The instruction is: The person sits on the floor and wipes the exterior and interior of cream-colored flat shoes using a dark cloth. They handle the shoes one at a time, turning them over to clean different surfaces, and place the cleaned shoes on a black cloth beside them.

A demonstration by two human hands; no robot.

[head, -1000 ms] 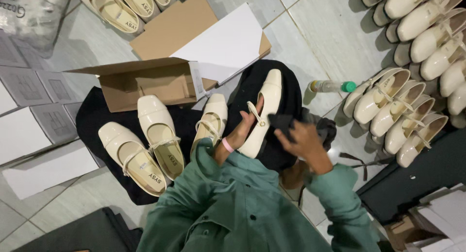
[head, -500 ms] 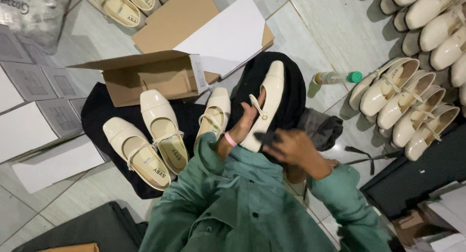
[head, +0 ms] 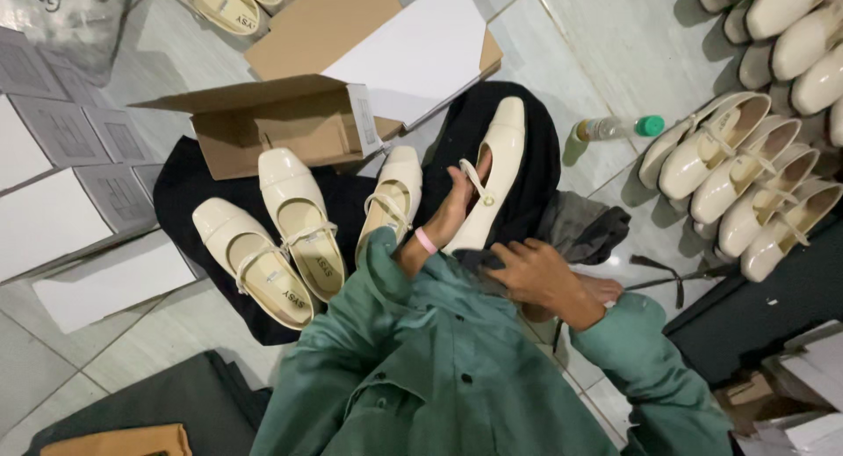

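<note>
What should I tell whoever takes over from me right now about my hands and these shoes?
Left hand: inside the cream strap shoe, holding it up over the black cloth.
Right hand: resting on a dark grey rag by the shoe's heel.
Nearby: three cream shoes lie on the cloth to the left; an open cardboard box sits behind them; a row of shoes stands on the floor to the right.
Done: not clear from here which shoes are finished.
Left: the shoe in hand is not yet set down.
</note>
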